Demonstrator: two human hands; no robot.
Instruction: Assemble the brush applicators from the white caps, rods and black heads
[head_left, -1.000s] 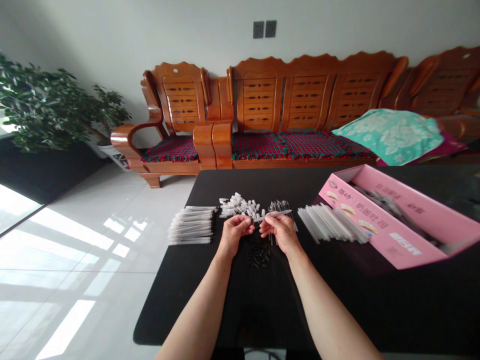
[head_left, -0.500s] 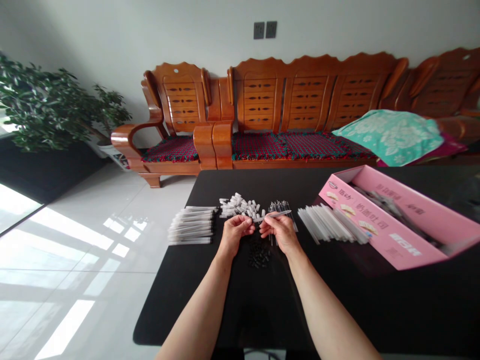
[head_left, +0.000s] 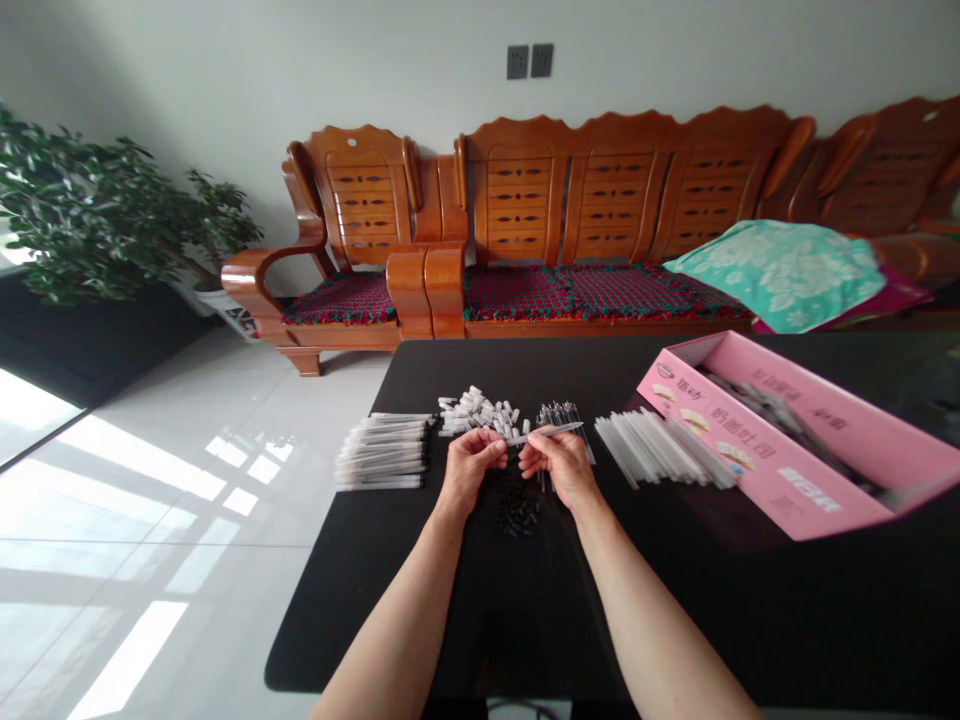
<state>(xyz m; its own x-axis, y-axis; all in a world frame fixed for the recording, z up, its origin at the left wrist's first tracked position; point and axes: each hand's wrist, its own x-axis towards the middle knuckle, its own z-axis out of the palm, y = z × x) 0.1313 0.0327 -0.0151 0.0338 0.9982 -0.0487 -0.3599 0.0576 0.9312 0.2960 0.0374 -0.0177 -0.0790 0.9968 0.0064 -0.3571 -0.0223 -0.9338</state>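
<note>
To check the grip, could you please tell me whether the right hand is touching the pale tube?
Touching: the head view shows the right hand pinching the pale tube, with its pointed end projecting.

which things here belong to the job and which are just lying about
Apparently the job:
held tube
white pieces
black pieces
thin rods
pale tubes
black-ended tubes
perhaps pink box

Just around:
turquoise cloth
potted plant
wooden seats
wall sockets

Daylight is streaming in from the left, laying hard white glare across the floor [head_left: 232, 610]. The sofa [head_left: 521, 190] is catching small highlights. The black caps [head_left: 516, 510] are sinking into the dark table [head_left: 465, 630]. Lettering on the box [head_left: 772, 460] is blurring, and the right edge is softening and stretching.
</note>
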